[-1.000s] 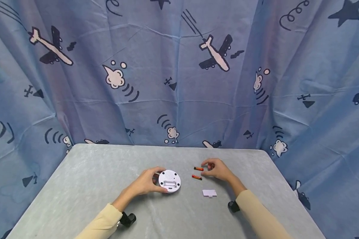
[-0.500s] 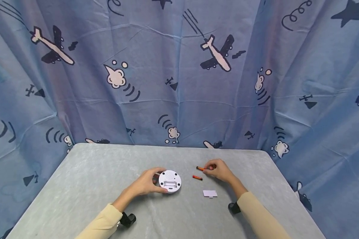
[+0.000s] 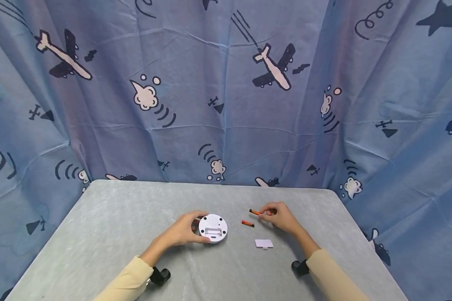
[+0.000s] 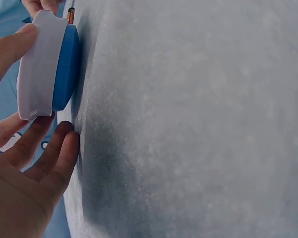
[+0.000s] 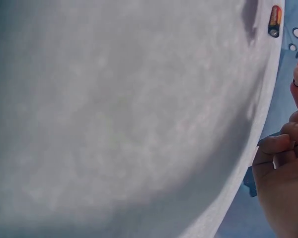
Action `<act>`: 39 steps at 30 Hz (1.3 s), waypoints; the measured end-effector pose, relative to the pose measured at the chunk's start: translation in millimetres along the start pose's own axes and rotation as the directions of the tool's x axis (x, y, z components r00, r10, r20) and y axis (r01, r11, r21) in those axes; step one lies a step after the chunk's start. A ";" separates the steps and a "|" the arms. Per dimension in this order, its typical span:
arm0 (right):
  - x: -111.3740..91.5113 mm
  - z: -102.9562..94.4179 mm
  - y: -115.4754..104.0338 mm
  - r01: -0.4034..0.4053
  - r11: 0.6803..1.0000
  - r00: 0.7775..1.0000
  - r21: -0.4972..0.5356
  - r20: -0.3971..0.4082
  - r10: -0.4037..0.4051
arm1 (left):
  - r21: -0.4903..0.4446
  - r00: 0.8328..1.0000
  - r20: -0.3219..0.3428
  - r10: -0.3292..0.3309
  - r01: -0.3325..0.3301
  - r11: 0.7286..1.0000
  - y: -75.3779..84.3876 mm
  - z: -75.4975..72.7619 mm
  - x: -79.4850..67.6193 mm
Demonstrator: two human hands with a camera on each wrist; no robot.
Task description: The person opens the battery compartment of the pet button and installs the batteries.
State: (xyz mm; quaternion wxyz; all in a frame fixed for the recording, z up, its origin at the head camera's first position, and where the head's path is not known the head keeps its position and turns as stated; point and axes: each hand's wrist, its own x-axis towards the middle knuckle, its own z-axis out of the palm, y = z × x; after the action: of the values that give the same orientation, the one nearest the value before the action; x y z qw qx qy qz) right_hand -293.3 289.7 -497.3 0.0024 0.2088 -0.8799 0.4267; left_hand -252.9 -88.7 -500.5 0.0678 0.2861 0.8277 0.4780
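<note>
My left hand (image 3: 183, 229) grips the edge of a round white device (image 3: 212, 221), thumb on the near side and fingers on the far side. Its underside faces up, with a bare battery compartment, dark feet and a dotted grille. The left wrist view shows a blue lower part (image 4: 66, 69) close to the table. My right hand (image 3: 281, 217) pinches one end of a small red and black battery (image 3: 254, 212) between thumb and fingertips. A second battery (image 3: 247, 223) lies on the table between the device and the right hand.
A small pale battery cover (image 3: 263, 243) with a tab lies on the grey table (image 3: 211, 276), nearer the person than the batteries. Behind the table's far edge hangs a blue patterned curtain (image 3: 188, 104). Both wrists carry black cameras (image 3: 160, 276).
The right hand has closed its fingertips on the farther battery and drawn it slightly right, its free end now tilted. The left hand and the device stay in place.
</note>
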 end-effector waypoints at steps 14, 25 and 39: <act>-10.2 3.1 -13.6 -0.011 0.994 1.000 0.106 0.027 0.008 | -0.011 1.000 -0.002 -0.024 0.024 1.000 -0.5 2.2 0.3; -13.0 11.2 -24.5 0.005 0.989 1.000 0.148 0.029 -0.010 | -0.032 1.000 -0.015 -0.020 0.020 0.999 -1.8 3.9 1.8; -13.5 21.3 -57.2 0.011 0.980 0.997 0.198 0.071 -0.025 | -0.038 1.000 -0.011 -0.010 0.010 0.999 1.2 3.1 -0.3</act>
State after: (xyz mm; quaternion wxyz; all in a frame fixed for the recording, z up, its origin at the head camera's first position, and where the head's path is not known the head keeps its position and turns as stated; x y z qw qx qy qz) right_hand -256.2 247.2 -470.4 -0.0467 0.2314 -0.8308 0.5040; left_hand -251.0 -86.0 -501.2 0.0709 0.2778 0.8202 0.4951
